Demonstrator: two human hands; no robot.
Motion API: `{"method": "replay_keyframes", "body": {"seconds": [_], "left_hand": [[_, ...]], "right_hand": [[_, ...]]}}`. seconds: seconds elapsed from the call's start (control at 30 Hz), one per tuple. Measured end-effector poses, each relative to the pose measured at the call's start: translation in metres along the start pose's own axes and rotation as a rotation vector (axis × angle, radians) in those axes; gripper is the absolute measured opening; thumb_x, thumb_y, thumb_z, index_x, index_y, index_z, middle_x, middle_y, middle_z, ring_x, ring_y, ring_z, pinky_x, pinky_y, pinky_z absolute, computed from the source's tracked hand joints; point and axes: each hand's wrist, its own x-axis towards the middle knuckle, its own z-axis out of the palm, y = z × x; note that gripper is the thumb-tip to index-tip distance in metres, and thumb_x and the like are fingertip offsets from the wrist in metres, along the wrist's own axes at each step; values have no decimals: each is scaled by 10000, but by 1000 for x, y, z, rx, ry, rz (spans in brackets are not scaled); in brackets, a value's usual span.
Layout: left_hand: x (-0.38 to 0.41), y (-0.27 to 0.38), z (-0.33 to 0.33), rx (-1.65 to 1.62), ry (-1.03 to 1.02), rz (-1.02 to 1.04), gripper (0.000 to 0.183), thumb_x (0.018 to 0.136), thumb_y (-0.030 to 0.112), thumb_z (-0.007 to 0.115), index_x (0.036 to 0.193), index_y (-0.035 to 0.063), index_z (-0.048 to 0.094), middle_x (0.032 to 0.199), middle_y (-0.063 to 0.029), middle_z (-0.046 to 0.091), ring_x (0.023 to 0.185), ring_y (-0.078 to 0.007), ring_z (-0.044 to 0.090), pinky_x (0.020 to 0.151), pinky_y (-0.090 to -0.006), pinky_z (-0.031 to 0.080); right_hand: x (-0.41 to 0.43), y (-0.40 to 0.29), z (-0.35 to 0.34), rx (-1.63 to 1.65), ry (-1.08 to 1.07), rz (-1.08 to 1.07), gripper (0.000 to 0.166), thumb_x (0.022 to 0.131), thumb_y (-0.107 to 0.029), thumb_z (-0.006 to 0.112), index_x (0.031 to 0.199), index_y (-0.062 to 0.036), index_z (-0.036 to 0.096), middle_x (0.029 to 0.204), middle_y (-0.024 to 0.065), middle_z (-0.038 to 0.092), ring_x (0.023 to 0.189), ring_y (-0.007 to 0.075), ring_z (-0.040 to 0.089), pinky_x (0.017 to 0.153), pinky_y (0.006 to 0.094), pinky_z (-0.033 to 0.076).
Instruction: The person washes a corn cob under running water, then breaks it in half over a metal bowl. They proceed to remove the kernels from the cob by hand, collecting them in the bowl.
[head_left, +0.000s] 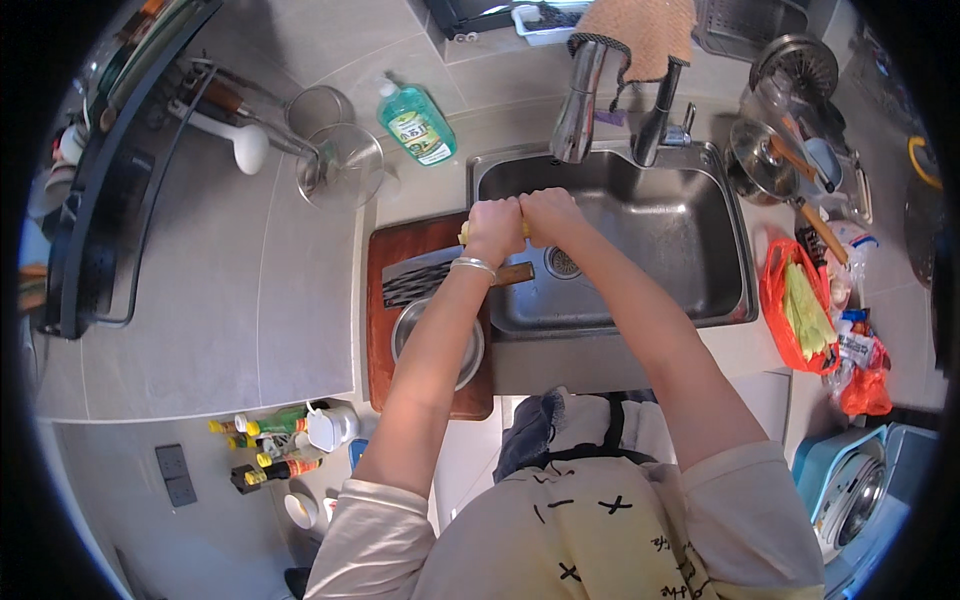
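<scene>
My left hand (495, 229) and my right hand (553, 214) are side by side, both closed around a yellow piece of something (464, 233). Only small bits of it show, so I cannot tell what it is. They are above the left edge of the stainless-steel sink (667, 247). Below my left wrist, a cleaver (417, 274) with a dark-patterned blade lies on the reddish-brown wooden cutting board (386, 352). Its wooden handle (514, 274) juts over the sink's rim. A round metal bowl (472, 360) on the board is partly hidden by my left forearm.
A green dish-soap bottle (418, 127) stands behind the board. An orange-tan cloth (637, 37) drapes over the faucet (581, 105). Right of the sink are a lidded pot (761, 161) and a red plastic bag (776, 300) holding a pale green vegetable (808, 311). Bottles (283, 472) stand at lower left.
</scene>
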Motion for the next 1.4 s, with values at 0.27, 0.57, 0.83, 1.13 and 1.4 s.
{"method": "replay_keyframes", "body": {"seconds": [0.27,0.57,0.83,1.13,1.4], "left_hand": [[8,8,6,7,-59,-41,239,674,221,659,860,70,645,827,-133,682,798,-278,672,691,-370,535],[11,15,13,1,-79,-36,210,665,281,674,769,99,691,791,-120,688,758,-263,678,666,-350,531],[13,20,16,0,-99,-52,301,673,386,697,784,105,696,803,-122,693,757,-275,677,666,-366,532],[14,-4,25,-572,-664,-319,349,633,373,719,753,48,687,770,-104,673,701,-214,651,637,-339,509],[24,-61,-13,-757,-408,-392,485,577,394,724,806,-32,685,848,-143,675,783,-242,637,697,-342,489]], "right_hand": [[-4,0,9,-34,17,59,142,590,-139,705,730,-141,688,779,78,687,767,239,677,673,351,528],[-3,3,13,-69,-143,107,186,613,-173,725,798,-154,719,834,49,704,810,206,685,702,337,533],[-6,4,10,-155,-171,94,183,655,-192,717,835,-159,726,870,29,708,834,196,687,716,382,546],[-3,-2,8,-316,-326,568,266,705,-238,691,936,-108,716,933,64,698,841,247,684,644,459,566],[-23,42,-10,-28,-315,454,376,641,-330,728,933,-95,703,951,111,693,891,243,676,761,373,549]]}}
